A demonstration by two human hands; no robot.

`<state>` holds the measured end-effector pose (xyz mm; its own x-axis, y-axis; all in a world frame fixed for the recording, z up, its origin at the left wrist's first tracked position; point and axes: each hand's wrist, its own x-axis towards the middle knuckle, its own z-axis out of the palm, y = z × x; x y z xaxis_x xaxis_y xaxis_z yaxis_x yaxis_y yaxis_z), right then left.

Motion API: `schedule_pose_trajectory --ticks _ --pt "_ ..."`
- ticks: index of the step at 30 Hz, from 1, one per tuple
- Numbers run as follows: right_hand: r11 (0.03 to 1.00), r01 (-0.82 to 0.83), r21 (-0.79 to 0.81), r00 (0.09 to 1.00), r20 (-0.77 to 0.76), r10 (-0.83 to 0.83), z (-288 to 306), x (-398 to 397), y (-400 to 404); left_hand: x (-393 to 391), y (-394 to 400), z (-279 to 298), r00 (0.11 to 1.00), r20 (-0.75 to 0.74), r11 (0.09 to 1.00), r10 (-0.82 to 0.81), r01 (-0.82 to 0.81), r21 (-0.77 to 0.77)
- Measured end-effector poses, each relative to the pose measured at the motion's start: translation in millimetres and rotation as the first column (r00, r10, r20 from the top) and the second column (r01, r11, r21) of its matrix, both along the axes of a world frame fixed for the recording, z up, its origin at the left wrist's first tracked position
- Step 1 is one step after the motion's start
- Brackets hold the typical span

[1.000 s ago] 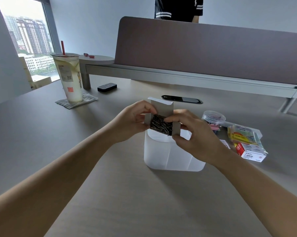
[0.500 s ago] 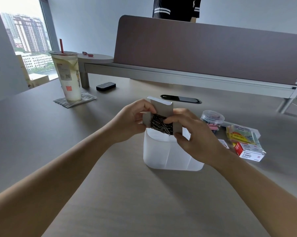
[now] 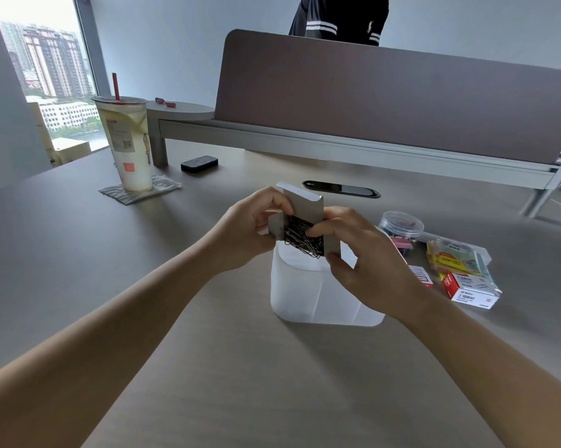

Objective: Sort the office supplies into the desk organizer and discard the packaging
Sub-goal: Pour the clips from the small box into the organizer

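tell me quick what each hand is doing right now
Left hand: grips the opened paper clip box.
Right hand: pinches the same box over the desk organizer.

Paper-clip box (image 3: pixel 300 211) held above the organizer (image 3: pixel 318 295); supply packets (image 3: pixel 460 270) lie to its right

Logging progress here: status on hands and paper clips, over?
Left hand and right hand grip open paper clip box over desk organizer. Paper clips not tipped out. Nothing blocking.

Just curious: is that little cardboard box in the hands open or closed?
Open. The box has its flap up, and a tangle of paper clips shows inside, held above the white organizer.
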<state>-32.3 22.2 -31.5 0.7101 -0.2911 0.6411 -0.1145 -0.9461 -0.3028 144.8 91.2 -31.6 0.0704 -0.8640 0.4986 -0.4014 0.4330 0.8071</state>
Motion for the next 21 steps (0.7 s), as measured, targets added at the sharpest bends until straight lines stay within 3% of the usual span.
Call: schedule_pose_trajectory --ticks 9,21 --pt "0.998 0.016 -0.069 1.0 0.0 -0.016 0.0 -0.8 2.6 -1.4 0.3 -3.4 0.999 -0.049 1.0 -0.006 0.006 -0.009" --pt "0.999 0.023 0.023 1.0 0.017 -0.023 -1.7 -1.5 1.6 -4.1 -2.9 -2.0 1.0 -0.022 1.0 0.019 -0.019 0.015"
